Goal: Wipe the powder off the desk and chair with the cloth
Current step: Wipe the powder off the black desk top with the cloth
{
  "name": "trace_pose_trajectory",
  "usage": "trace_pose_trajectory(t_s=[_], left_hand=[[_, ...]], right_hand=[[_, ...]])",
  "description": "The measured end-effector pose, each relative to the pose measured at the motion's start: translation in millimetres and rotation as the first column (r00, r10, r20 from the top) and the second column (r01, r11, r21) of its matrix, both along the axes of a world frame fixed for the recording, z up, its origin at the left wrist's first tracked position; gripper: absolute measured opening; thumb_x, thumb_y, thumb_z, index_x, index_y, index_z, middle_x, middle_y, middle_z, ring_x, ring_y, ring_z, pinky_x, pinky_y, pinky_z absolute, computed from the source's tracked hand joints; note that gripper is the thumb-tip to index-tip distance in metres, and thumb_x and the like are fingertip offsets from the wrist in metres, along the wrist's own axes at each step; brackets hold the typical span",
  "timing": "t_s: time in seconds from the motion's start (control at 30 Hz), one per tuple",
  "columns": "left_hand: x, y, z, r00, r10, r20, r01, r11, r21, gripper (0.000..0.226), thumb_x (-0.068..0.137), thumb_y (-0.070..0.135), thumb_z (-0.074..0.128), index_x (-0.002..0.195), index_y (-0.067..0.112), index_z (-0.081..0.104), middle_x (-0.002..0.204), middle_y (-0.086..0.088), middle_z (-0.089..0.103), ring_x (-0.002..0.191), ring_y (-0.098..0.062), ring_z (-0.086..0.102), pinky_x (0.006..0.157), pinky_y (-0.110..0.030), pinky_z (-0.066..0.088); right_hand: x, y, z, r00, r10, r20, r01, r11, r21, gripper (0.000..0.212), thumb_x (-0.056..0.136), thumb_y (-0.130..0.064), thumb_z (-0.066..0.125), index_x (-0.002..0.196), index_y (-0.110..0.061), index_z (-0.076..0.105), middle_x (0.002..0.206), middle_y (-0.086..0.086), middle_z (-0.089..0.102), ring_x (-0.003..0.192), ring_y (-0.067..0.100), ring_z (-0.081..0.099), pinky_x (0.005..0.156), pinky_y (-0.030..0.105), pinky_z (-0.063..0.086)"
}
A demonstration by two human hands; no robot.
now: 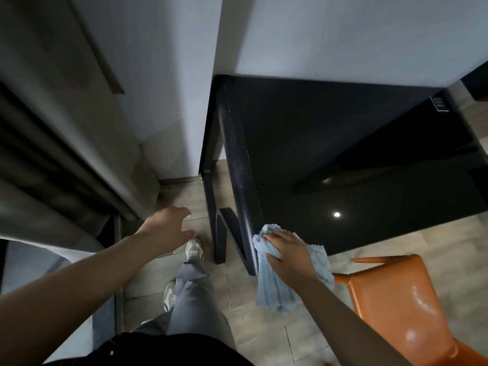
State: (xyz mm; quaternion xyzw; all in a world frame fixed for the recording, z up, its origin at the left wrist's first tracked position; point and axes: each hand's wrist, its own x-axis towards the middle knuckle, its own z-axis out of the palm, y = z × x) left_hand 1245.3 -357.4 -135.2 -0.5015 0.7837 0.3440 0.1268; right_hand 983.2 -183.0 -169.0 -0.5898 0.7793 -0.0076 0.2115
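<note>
Cut off: chair, far right.
Count: one cloth, one desk, one chair.
Cloth: hanging at desk's near left corner.
Right hand: fingers together, curled on cloth.
Left hand: fingers spread.

We've got a pale blue cloth, ribbed with faint darker blue stripes, against the glossy black surface. Along its rounded edge we see what look like whitish specks, though the light is dim. The chair shines orange-tan. Below us are grey trousers, off-white shoes with grey stripes, and a grey-beige wood-grain floor.
</note>
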Motion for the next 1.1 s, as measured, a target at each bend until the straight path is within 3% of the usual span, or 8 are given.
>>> trace_pose_trajectory(t_s=[0.27, 0.43, 0.63, 0.9, 1.1], left_hand=[[-17.2, 8.7, -0.4, 0.996, -0.085, -0.002, 0.085, 0.996, 0.031, 0.057, 0.087, 0.05, 0.061, 0.136, 0.024, 0.047, 0.135, 0.001, 0.051, 0.119, -0.021, 0.051, 0.097, -0.031, 0.043], [-30.8, 12.7, 1.5, 0.99, -0.139, -0.017, 0.14, 0.99, 0.034, 0.056, 0.087, 0.048, 0.061, 0.136, 0.023, 0.047, 0.137, 0.002, 0.051, 0.122, -0.02, 0.05, 0.099, -0.034, 0.044], [-45.4, 17.8, 5.9, 0.985, -0.171, -0.023, 0.171, 0.984, 0.039, 0.045, 0.088, 0.041, 0.06, 0.128, 0.02, 0.054, 0.127, -0.002, 0.058, 0.113, -0.022, 0.056, 0.095, -0.037, 0.047], [-48.7, 4.1, 10.5, 0.988, -0.15, -0.037, 0.151, 0.988, 0.026, 0.053, 0.088, 0.045, 0.06, 0.134, 0.022, 0.049, 0.134, 0.0, 0.054, 0.12, -0.019, 0.052, 0.098, -0.034, 0.045], [-42.9, -35.6, 21.3, 0.998, -0.04, -0.056, 0.04, 0.999, 0.0, 0.058, 0.089, 0.05, 0.058, 0.139, 0.024, 0.044, 0.14, 0.004, 0.05, 0.125, -0.018, 0.049, 0.101, -0.028, 0.04]], right_hand=[[6.9, 37.2, 9.2, 0.999, -0.029, 0.037, 0.027, 0.998, 0.051, 0.042, 0.092, -0.034, 0.056, 0.134, -0.028, 0.053, 0.136, -0.009, 0.053, 0.125, 0.007, 0.047, 0.109, 0.024, 0.031], [11.5, 60.7, 21.2, 0.994, -0.072, 0.081, 0.065, 0.994, 0.084, 0.041, 0.089, -0.026, 0.059, 0.13, -0.025, 0.058, 0.133, -0.007, 0.057, 0.12, 0.012, 0.052, 0.104, 0.027, 0.039], [6.3, 84.0, 33.4, 0.992, -0.089, 0.084, 0.073, 0.981, 0.179, 0.042, 0.092, -0.03, 0.056, 0.134, -0.028, 0.053, 0.138, -0.008, 0.054, 0.123, 0.01, 0.048, 0.104, 0.02, 0.033], [-10.7, 27.5, 67.2, 0.969, -0.213, 0.123, 0.22, 0.974, -0.05, 0.042, 0.088, -0.019, 0.063, 0.13, -0.021, 0.06, 0.131, -0.001, 0.059, 0.121, 0.016, 0.051, 0.099, 0.017, 0.032], [-24.7, -85.7, 89.6, 0.988, -0.134, 0.079, 0.149, 0.961, -0.233, 0.037, 0.092, -0.023, 0.059, 0.128, -0.02, 0.06, 0.129, -0.002, 0.06, 0.12, 0.014, 0.052, 0.102, 0.02, 0.029]])
